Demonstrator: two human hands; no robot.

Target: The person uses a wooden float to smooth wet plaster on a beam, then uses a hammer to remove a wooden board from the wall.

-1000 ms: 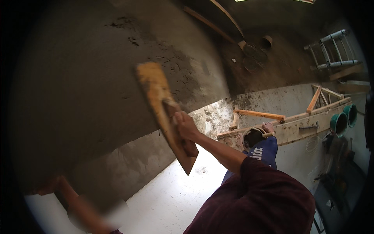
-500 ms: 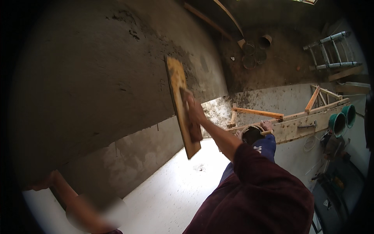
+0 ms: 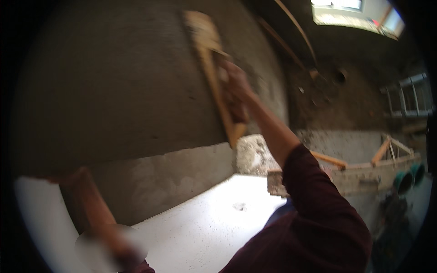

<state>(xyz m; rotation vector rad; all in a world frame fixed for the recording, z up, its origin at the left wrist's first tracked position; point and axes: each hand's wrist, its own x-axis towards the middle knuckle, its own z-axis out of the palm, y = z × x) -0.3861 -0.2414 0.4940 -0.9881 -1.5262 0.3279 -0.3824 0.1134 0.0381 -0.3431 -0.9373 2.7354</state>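
Observation:
My right hand [image 3: 237,78] is closed around the handle of a long wooden plastering float [image 3: 202,34], held up against a grey plastered wall [image 3: 114,91]. The float stands nearly upright, tilted, its lower end over the lower border of the fresh plaster. Whether its whole face touches the wall, I cannot tell. My left hand [image 3: 68,176] is at the far left by the wall's edge, blurred and dim, with its fingers not readable. Below the darker plaster runs a paler grey band [image 3: 182,170].
A plank scaffold [image 3: 355,179] with wooden braces stands at right, with green buckets [image 3: 404,182] beside it. Farther back are a metal ladder [image 3: 409,98], dim round containers [image 3: 325,88] and a bright window [image 3: 339,5]. A bit of another person's blue clothing [image 3: 281,211] shows behind my arm.
My right hand and the float have moved up along the wall. My left hand is higher too. The view has shifted, bringing the window in; my arm now mostly hides the other person.

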